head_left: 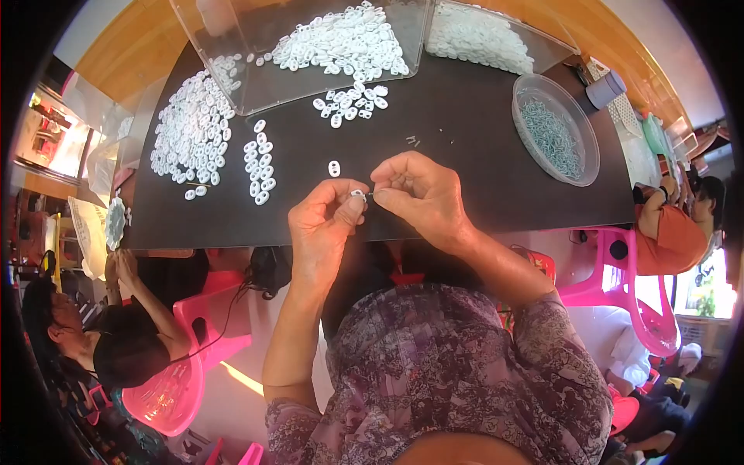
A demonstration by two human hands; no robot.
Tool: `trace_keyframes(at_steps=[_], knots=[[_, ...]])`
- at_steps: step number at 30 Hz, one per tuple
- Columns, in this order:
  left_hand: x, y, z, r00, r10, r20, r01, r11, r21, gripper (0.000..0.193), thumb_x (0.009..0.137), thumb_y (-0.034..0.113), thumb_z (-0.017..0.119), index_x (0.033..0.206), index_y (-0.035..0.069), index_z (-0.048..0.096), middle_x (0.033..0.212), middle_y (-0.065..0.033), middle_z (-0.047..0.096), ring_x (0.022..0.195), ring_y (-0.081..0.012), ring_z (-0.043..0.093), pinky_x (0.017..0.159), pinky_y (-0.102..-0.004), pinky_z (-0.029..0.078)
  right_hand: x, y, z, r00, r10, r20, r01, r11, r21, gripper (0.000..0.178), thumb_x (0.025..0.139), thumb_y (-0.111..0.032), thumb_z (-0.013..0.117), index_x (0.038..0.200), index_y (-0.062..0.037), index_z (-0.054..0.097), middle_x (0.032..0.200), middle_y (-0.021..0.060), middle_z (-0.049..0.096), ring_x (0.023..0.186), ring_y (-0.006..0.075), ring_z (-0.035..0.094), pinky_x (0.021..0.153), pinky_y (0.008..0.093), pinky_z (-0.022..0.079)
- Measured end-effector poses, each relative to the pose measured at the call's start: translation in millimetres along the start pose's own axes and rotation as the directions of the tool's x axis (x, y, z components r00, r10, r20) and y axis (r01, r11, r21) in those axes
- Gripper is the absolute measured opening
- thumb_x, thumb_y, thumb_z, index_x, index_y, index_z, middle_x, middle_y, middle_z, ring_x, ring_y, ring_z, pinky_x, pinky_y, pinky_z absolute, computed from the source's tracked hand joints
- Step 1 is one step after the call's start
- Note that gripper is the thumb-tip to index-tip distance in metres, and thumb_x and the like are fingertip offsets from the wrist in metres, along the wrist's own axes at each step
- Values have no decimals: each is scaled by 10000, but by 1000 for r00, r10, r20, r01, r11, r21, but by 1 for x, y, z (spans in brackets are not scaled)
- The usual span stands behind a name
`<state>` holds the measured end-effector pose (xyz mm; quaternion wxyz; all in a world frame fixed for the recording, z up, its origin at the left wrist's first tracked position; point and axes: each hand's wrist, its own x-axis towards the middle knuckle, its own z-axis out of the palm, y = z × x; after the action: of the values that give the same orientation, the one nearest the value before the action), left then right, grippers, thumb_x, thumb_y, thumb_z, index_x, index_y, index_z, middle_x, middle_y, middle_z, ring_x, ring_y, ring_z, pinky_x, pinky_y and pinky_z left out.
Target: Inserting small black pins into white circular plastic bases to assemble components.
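Near the front edge of the dark table, my left hand (316,232) pinches a small white oval plastic piece (357,194) between thumb and fingers. My right hand (428,200) is closed in a pinch on a thin dark pin (370,194), its tip at the white piece. Whether the tip sits inside it is too small to tell. One two-holed white piece (334,168) lies just beyond my left hand. Further left, several more form a double column (260,164). A loose cluster (353,102) lies farther off, and a few tiny pins (413,141) lie beyond my right hand.
A big pile of white pieces (192,128) covers the table's left. Clear bins of white pieces (341,43) stand at the back. A round tub (518,116) of greenish pins sits right, by a grey cylinder (604,91). People sit on both sides; pink chairs (190,372) stand around.
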<state>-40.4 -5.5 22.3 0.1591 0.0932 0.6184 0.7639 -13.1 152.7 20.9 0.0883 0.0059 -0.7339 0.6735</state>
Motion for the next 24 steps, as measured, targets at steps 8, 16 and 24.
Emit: trace_keyframes(at_steps=[8,16,24], knots=[[-8,-5,-4,1000,29,-1,-29,1000,-4,131,843,100,642,915,-9,632,756,-6,589,642,-65,500,569,-182,387,-4,1,5,999,-10,38,10,1000,-9,164,779,-23,644,934,-1,598,753,-10,571,636,23,479,567,186,418],[-12,-2,-5,998,69,0,-68,986,154,61,844,-7,602,897,-34,612,827,-10,556,705,-69,494,629,-208,424,-6,-1,6,997,33,68,-34,999,16,155,786,-19,639,931,10,593,763,-12,565,665,20,483,586,187,421],[-14,-5,-7,997,74,6,-74,991,114,57,840,-10,602,892,-31,611,819,-8,547,707,-69,493,633,-205,421,-7,-3,6,990,112,90,-121,988,100,157,791,-12,630,936,28,586,788,0,576,706,32,516,630,193,449]])
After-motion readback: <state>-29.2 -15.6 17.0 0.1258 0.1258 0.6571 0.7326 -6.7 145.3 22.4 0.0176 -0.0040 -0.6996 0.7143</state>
